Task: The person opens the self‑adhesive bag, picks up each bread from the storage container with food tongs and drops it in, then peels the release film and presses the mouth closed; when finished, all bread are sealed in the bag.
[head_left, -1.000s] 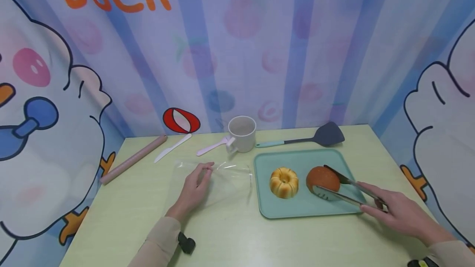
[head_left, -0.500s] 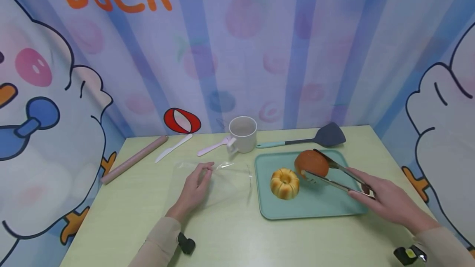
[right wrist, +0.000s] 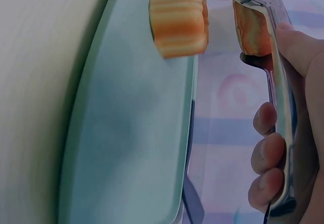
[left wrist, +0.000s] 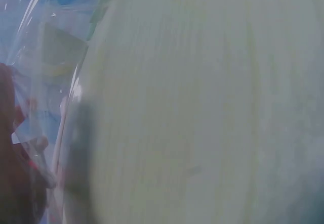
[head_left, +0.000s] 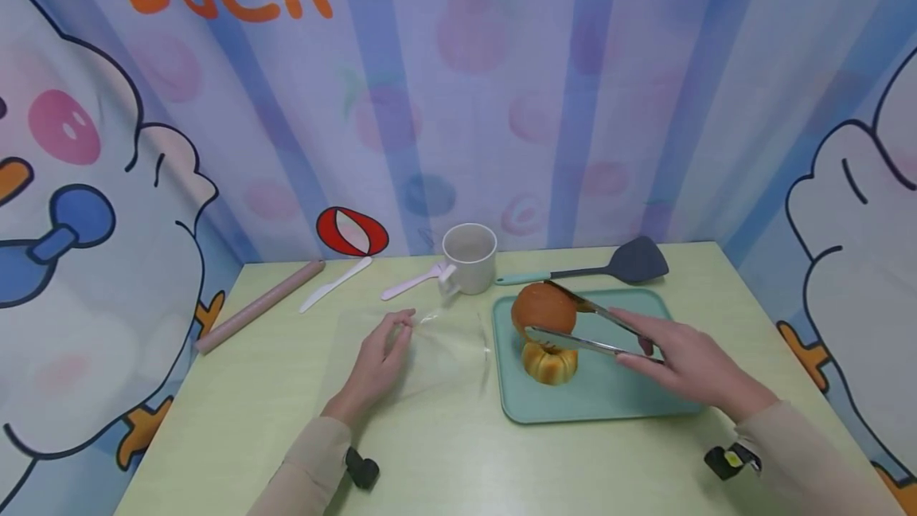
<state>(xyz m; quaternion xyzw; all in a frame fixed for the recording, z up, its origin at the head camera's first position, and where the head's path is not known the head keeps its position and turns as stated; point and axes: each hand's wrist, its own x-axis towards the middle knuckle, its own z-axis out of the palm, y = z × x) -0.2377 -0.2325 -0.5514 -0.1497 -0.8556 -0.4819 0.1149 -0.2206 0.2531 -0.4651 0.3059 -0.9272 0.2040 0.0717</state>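
My right hand point(head_left: 691, 361) grips metal tongs point(head_left: 595, 345), whose tips clasp a round brown bun point(head_left: 540, 309). In the right wrist view the bun point(right wrist: 253, 32) hangs well off the green tray point(right wrist: 121, 113). A golden fluted ring-shaped cake point(head_left: 550, 369) sits on the tray's left part, partly covered by the bun and tongs in the head view. Left of the tray, my left hand point(head_left: 378, 357) pinches the edge of a clear plastic bag point(head_left: 451, 361), thumb and fingers at its upper side. The left wrist view shows the bag's film point(left wrist: 55, 47) raised in front of the fingers.
Along the back of the table stand a white mug point(head_left: 469, 261) and a dark spatula point(head_left: 634, 261) with a mint handle. A lilac fork point(head_left: 408, 283), a white knife point(head_left: 333, 287) and a pink rolling pin point(head_left: 261, 305) lie to the left. A printed curtain closes the back.
My right hand has lifted the bun off the tray's right part with the tongs and carried it leftward, over to the fluted cake. The left hand keeps its place on the bag.
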